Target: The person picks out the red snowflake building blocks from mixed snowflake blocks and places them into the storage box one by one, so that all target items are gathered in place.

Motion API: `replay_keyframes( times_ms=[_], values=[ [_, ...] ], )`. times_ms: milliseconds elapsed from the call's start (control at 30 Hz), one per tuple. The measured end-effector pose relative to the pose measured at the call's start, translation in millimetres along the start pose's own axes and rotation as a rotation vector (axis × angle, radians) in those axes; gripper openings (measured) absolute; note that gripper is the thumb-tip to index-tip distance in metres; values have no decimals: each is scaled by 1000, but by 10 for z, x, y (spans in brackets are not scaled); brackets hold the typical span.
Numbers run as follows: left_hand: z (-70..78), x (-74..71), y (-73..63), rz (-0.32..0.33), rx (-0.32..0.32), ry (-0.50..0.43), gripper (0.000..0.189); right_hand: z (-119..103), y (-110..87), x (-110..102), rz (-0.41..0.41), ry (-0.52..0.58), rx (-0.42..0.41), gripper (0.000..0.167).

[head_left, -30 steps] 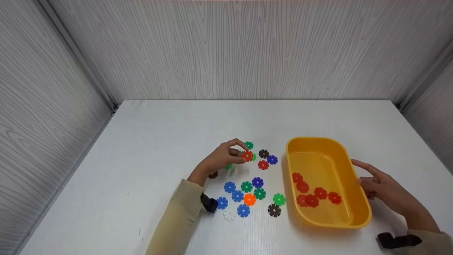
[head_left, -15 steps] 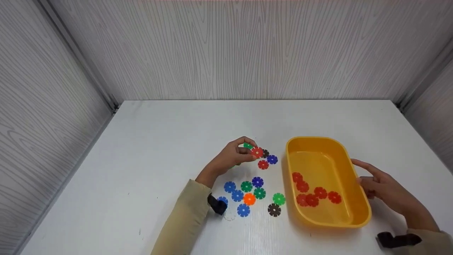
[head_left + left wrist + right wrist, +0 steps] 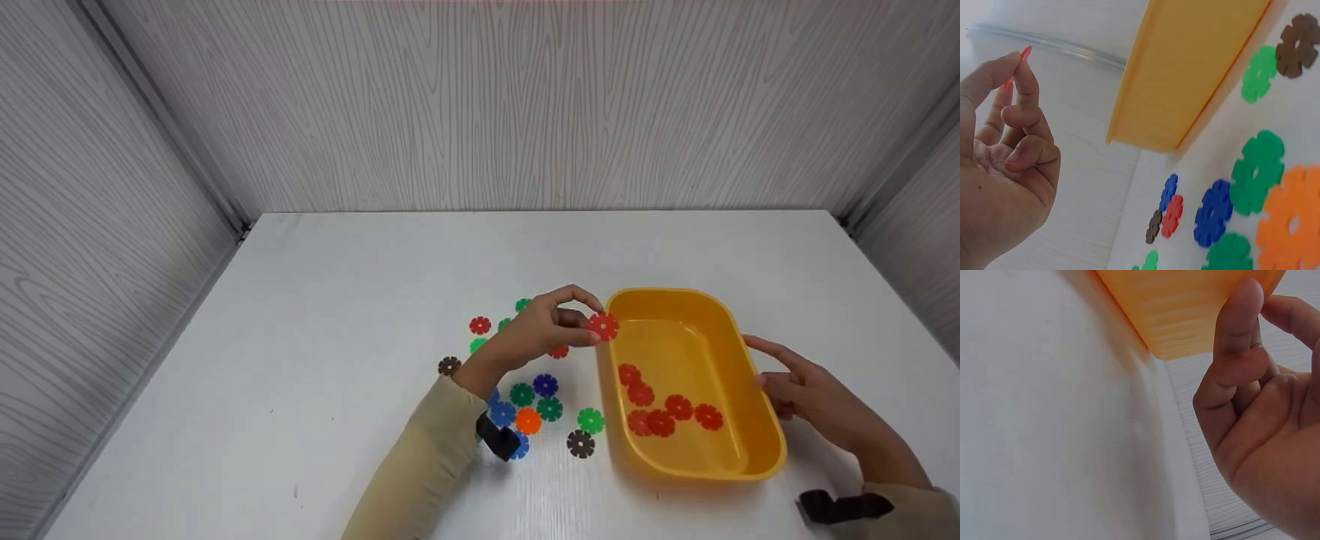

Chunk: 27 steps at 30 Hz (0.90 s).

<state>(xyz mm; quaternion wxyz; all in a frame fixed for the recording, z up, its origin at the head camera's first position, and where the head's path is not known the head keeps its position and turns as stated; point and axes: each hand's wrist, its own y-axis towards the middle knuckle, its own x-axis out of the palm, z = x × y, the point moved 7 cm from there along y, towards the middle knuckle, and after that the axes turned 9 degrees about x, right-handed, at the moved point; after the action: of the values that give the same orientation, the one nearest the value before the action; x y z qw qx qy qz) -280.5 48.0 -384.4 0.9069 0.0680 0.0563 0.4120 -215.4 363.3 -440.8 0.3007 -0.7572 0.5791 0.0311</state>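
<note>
My left hand (image 3: 536,334) pinches a red notched plastic disc (image 3: 604,326) between thumb and forefinger, just above the left rim of a yellow tub (image 3: 664,304). Seen edge-on in the left wrist view, the red disc (image 3: 1026,54) sits at the fingertips while the other fingers curl loosely below. Several red discs (image 3: 679,407) lie on the tub's floor. On the right, my right hand (image 3: 814,397) touches the tub's outer side wall with its fingertips. The right wrist view has this hand (image 3: 1275,416) against the tub's outside (image 3: 1179,320).
Loose discs cover the white table (image 3: 322,300) left of the tub: an orange disc (image 3: 528,421), a dark brown disc (image 3: 580,444), a bright green disc (image 3: 591,421), and several blue and green ones. One red disc (image 3: 480,325) lies farther left. My left forearm hides some.
My left hand has carried the red disc rightward from over the scattered discs to the tub's left rim. My right hand and the tub have stayed put.
</note>
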Motion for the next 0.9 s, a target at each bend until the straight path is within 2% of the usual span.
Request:
replay_keyframes(
  times_ms=[233, 433, 567, 733, 900],
  values=[
    [76, 371, 72, -84, 23, -46, 30, 7, 5, 5, 3, -14, 4, 64],
    [83, 602, 107, -139, 25, -67, 28, 32, 6, -4, 14, -22, 18, 65],
    [38, 708, 129, -172, 0, -51, 28, 22, 1, -10, 14, -16, -3, 62],
    [-40, 798, 144, -208, -46, 12, 28, -8, -1, -6, -4, 15, -44, 57],
    [-96, 876, 136, -232, -101, 63, 28, 1, -1, -5, -1, 5, -32, 59]
  ],
)
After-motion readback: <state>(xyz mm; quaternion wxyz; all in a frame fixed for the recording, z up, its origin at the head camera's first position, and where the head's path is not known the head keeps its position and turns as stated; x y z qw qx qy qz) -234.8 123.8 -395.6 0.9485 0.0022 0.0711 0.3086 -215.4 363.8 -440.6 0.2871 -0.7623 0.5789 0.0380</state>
